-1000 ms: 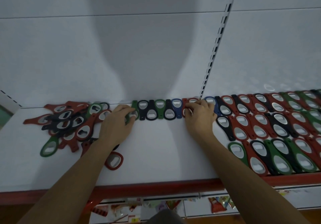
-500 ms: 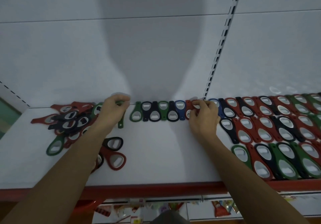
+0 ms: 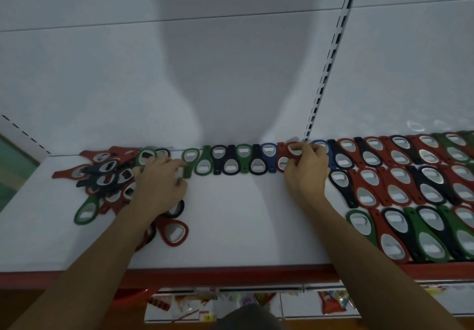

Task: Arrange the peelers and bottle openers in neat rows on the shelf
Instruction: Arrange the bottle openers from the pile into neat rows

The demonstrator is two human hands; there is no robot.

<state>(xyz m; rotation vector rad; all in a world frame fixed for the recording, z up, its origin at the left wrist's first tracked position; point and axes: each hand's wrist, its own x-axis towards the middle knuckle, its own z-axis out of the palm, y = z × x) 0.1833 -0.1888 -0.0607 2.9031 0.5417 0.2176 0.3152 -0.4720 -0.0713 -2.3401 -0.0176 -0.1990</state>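
Observation:
A back row of bottle openers in green, black, blue and red runs along the rear of the white shelf. My left hand is at the row's left end, its curled fingertips on the handle of a green bottle opener that lies flat there. At the row's right part, the fingers of my right hand pinch a red bottle opener. A loose pile of openers lies at the left, partly under my left wrist. No peelers are in view.
Three tidy rows of openers fill the shelf's right side. A red opener and a black one lie loose by my left forearm. The slotted upright meets the back panel. The red front edge sits above a lower shelf with packets.
My left hand came down and right from above the pile and set the green opener flat at the row's left end. My right hand stayed on the red opener.

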